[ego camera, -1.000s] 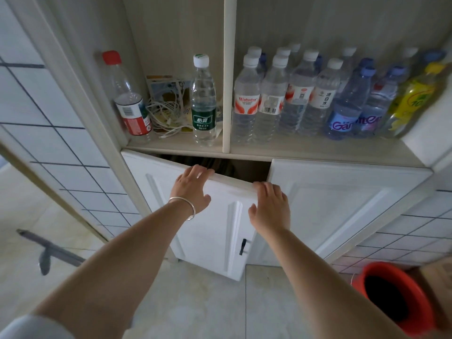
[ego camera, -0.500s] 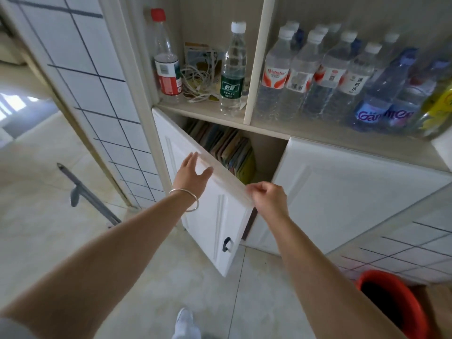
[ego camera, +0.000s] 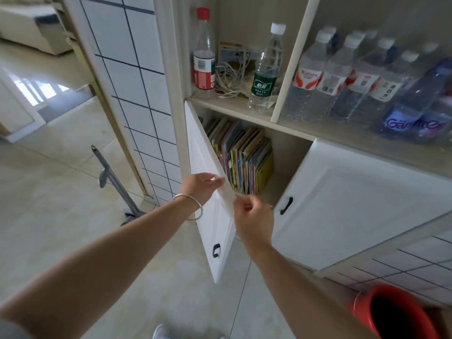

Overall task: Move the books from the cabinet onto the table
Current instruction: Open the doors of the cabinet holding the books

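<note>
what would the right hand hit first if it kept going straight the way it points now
Most likely the row of books standing in the open compartment. The right hand is just past the open door edge, aimed into the opening, with nothing visible between; depth is hard to judge.

The top shelf holds 2 bottles, with a pile of white cords between them. Past the divider, many water bottles stand close together. On the low shelf, books stand upright in a row. A red bucket sits on the floor.
</note>
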